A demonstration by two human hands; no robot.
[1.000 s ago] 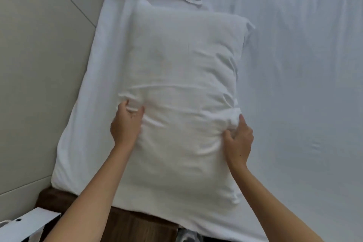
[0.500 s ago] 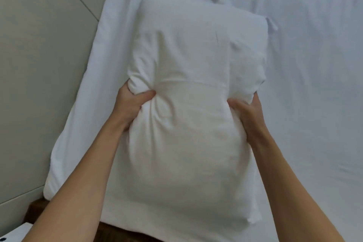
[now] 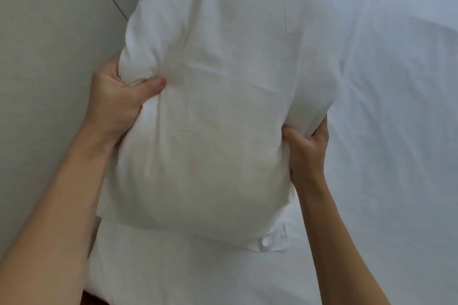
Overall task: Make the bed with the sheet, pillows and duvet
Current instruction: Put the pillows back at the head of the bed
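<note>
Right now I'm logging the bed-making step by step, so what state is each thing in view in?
pillow: gripped at both sides, creased where the thumbs dig in, above the sheet.
left hand: grips the pillow's left edge, thumb on its front.
right hand: grips the pillow's right edge, fingers curled behind.
sheet: spread over the mattress, lightly wrinkled.
wall: pale panels beside the bed.

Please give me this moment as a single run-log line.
step: positioning pillow | left hand: grips pillow left edge | right hand: grips right edge | pillow: held over sheet | wall: left
</note>
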